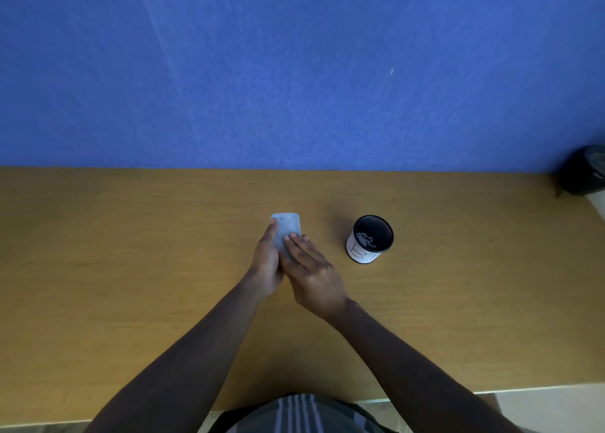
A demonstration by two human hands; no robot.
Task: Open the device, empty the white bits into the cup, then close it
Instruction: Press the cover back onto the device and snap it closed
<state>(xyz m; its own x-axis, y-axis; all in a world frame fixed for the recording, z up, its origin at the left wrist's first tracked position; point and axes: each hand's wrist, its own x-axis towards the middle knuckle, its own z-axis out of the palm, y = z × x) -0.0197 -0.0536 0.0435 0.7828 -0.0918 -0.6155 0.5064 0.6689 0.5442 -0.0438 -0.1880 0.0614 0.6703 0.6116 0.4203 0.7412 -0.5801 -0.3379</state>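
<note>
Wooden table (131, 269), tan, bare grain, butted against blue wall. Pale grey flat device (288, 228) lying near centre, hands on its near end. Black cup (371, 239) with white label upright at 3 o'clock of device, apart from it, white bits (366, 239) inside.

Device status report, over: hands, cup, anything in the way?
Both hands on the device: left hand grips its side, right hand fingers flat on top. White bits in cup. Table unobstructed between.
</note>
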